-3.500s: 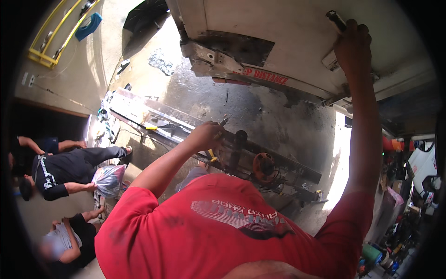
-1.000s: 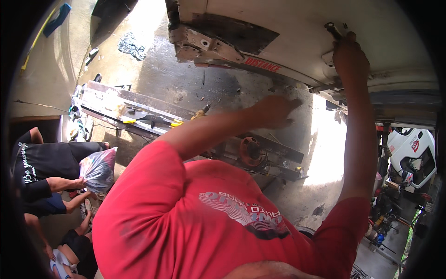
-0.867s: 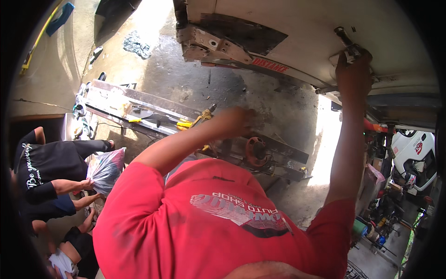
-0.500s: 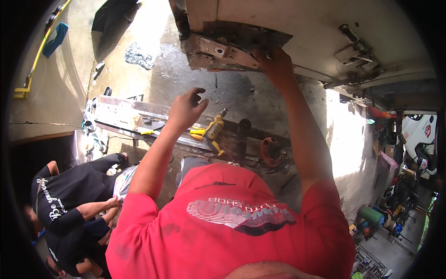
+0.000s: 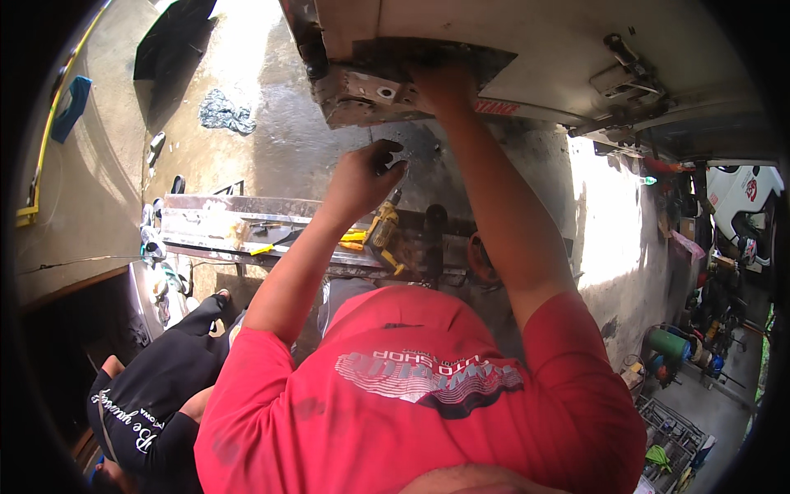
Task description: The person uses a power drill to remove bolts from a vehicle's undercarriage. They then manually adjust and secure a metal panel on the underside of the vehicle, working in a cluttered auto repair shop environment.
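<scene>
My right hand [image 5: 444, 86] reaches up to a pale vehicle body panel [image 5: 539, 41]. Its fingers disappear into the dark area [image 5: 387, 51] at the panel's lower edge, so their grip is hidden. Beside that hand is a bare metal corner bracket [image 5: 383, 90] with round holes, scuffed and worn. Below the bracket my left hand [image 5: 362, 177] hangs in the air, fingers bent and thumb apart, with nothing visible in it. A yellow power drill [image 5: 383, 230] lies below and to the right of my left hand, near some yellow-handled tools [image 5: 354, 239].
A long metal bench [image 5: 271, 206] crosses in front of me, with an orange round object [image 5: 480, 257] partly behind my right arm. A person in black [image 5: 164, 395] bends at the lower left. Crumpled plastic [image 5: 226, 111] lies on the floor. Workshop gear [image 5: 671, 346] stands at right.
My right hand has moved left and deeper into the dark area. My left hand has shifted right and slightly up toward the bracket. The nearby people at lower left have changed position.
</scene>
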The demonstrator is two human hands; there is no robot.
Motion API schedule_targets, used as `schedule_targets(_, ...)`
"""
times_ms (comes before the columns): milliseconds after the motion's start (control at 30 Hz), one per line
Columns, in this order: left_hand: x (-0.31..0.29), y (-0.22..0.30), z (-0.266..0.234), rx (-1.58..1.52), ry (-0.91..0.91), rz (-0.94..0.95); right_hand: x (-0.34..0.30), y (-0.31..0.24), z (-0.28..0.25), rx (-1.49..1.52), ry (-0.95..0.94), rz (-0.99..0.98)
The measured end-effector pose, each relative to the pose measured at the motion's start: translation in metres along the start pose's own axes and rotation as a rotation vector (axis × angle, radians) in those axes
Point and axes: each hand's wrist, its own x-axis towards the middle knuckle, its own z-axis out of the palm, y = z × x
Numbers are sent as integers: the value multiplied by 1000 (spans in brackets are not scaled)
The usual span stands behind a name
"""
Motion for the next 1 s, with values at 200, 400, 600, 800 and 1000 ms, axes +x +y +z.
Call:
schedule_targets(200,-11,-13,5,60,-80,5,-3,-19,-9,-17,-81,188)
schedule_targets(400,4,-17,4,-80,-27,14,-5,-19,-16,-41,-80,190)
schedule_targets(600,56,5,1,13,226,177,1,-1,-13,-75,-97,53)
schedule_targets(800,69,-1,0,35,319,246,-35,15,-70,46,-330,-186)
schedule_targets(1000,70,3,3,12,351,236,-38,51,-60,-88,-207,-249)
